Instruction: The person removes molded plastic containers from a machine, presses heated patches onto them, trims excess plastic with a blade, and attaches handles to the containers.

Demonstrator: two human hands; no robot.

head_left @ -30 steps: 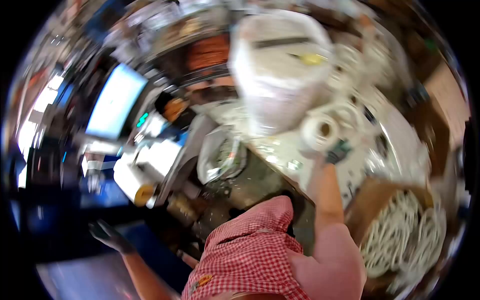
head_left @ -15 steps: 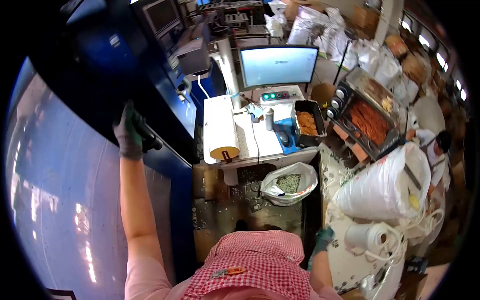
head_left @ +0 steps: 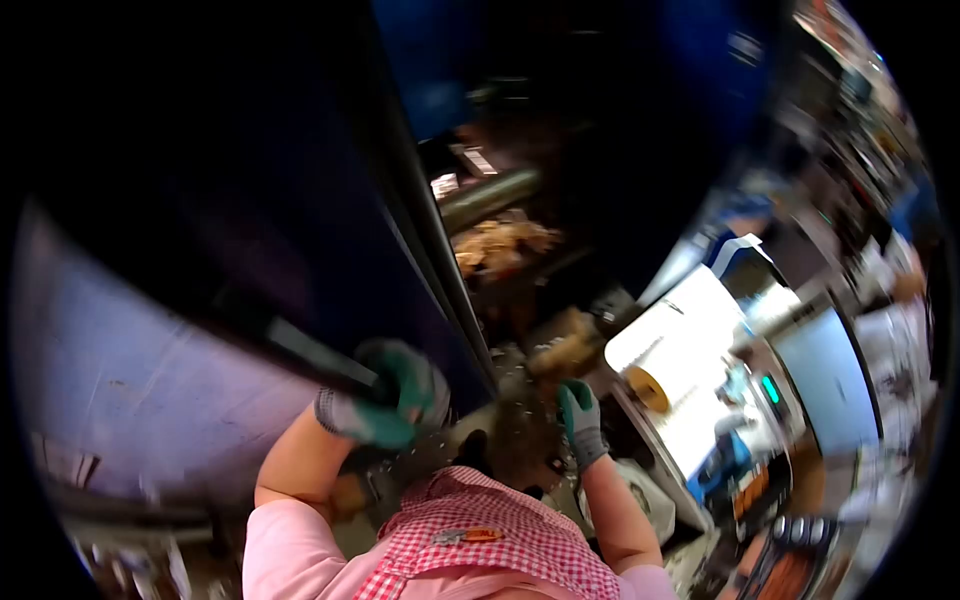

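Observation:
My left hand (head_left: 400,395), in a grey and green work glove, is closed around the end of a long dark door handle (head_left: 320,357). The handle belongs to a large blue machine door (head_left: 330,220), which stands swung open. Past its edge, the dark inside of the machine shows a metal cylinder (head_left: 490,200) and a heap of tan pieces (head_left: 505,243), both blurred. My right hand (head_left: 582,420), gloved the same way, is raised in front of my body near the white worktable, fingers loosely curved and apart, with nothing visible in them.
To the right, the white worktable (head_left: 665,370) carries a yellow-ended roll (head_left: 648,388), a black box of orange pieces (head_left: 757,495) and a monitor (head_left: 825,365). A white bag (head_left: 640,500) stands under its edge. Small scraps litter the floor.
The view has turned left, so the worktable now lies to the right. The blue door has been pulled open by its handle, exposing the inside. My right hand has come up and forward.

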